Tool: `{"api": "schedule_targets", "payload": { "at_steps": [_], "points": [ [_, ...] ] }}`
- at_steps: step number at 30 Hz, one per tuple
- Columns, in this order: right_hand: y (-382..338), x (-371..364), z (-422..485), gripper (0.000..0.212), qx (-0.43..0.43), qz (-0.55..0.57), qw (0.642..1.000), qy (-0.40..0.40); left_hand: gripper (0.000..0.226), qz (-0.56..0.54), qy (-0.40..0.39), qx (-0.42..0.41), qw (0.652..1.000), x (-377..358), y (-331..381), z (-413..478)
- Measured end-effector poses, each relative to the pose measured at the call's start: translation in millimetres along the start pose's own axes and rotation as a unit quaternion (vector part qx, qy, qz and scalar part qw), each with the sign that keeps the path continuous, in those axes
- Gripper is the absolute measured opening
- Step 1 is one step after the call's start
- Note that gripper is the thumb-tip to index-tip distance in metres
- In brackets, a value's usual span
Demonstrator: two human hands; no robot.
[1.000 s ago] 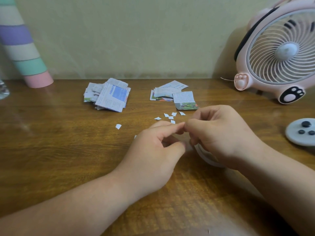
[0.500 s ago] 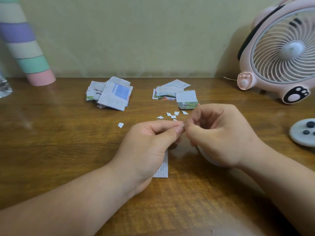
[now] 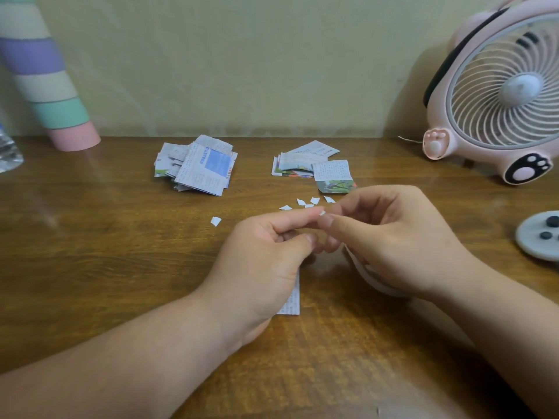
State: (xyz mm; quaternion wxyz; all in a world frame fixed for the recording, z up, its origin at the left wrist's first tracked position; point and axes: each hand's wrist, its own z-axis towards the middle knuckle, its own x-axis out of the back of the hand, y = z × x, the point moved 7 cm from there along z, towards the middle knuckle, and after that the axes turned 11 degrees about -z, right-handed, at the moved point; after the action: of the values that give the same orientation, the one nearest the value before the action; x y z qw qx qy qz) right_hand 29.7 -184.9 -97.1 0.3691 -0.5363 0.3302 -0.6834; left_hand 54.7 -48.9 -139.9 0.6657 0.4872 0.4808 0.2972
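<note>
My left hand [image 3: 266,261] and my right hand [image 3: 390,240] meet fingertip to fingertip above the wooden table [image 3: 90,267]. Between them they pinch a tiny white bit of tape or paper [image 3: 322,213]. A white roll of tape [image 3: 375,282] curves out from under my right palm, mostly hidden. A printed paper piece [image 3: 292,300] lies on the table beneath my left hand, partly covered. Several small white scraps [image 3: 305,202] lie just beyond the fingers, and one more scrap [image 3: 215,221] sits to the left.
Two piles of folded printed paper lie at the back, one at the left [image 3: 196,166] and one at the right [image 3: 314,167]. A pink fan [image 3: 499,95] stands at the back right, a grey disc with dark buttons [image 3: 541,235] at the right edge, a striped cone [image 3: 45,77] at the back left.
Both hands have lifted slightly from the table and the printed paper piece under my left hand has come into view. The fingertips stay pinched together.
</note>
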Motion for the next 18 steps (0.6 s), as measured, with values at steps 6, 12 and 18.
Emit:
{"api": "schedule_targets", "payload": {
  "at_steps": [6, 12, 18],
  "points": [
    [2.1, 3.1, 1.3, 0.015, -0.021, -0.07, 0.996, 0.041, 0.044, 0.013, -0.011, 0.018, 1.0, -1.7, -1.6, -2.7],
    [-0.8, 2.6, -0.4, 0.012, -0.043, -0.051, 0.996, 0.054, 0.049, 0.04, -0.015, 0.012, 0.999, -5.6, 2.6, -4.9],
    [1.9, 3.0, 0.1, 0.016, -0.047, -0.038, 0.997, 0.042, 0.05, 0.046, -0.021, 0.01, 0.999, -3.5, -0.9, -3.3]
  ]
}}
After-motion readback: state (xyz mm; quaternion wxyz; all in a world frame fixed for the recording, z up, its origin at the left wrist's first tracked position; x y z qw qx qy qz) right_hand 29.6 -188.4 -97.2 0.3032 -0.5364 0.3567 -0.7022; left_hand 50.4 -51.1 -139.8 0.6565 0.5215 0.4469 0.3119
